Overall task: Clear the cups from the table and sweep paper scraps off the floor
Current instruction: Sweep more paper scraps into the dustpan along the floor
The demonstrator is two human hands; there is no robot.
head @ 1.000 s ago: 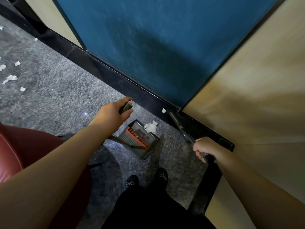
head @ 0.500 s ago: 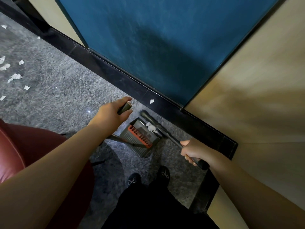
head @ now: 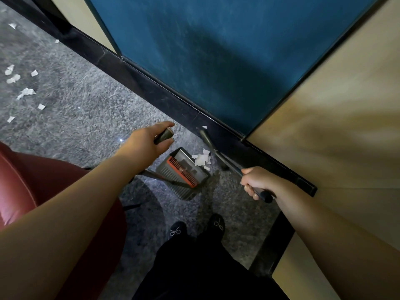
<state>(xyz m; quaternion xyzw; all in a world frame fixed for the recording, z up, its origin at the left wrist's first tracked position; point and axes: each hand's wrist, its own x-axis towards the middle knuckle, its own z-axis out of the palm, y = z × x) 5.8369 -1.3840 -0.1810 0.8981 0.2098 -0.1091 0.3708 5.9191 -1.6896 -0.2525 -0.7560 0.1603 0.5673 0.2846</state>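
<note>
My left hand (head: 149,140) grips the top of the dustpan's dark handle. Below it the grey dustpan (head: 184,173), with its red comb strip, stands on the carpet. A small heap of white paper scraps (head: 202,159) lies at the pan's mouth. My right hand (head: 257,182) grips the broom's dark handle (head: 218,154), whose far end reaches the black skirting, where one scrap (head: 204,127) lies. More paper scraps (head: 23,92) are scattered over the grey carpet at far left. No cups are in view.
A blue wall panel (head: 216,50) and a beige wall (head: 335,126) meet in a corner right ahead, edged by black skirting (head: 134,70). A red seat (head: 23,182) stands at my left. My black shoes (head: 197,229) are just behind the dustpan.
The broom swept in over the dustpan's mouth and has now swung back toward the skirting. My left hand stays on the dustpan handle.
</note>
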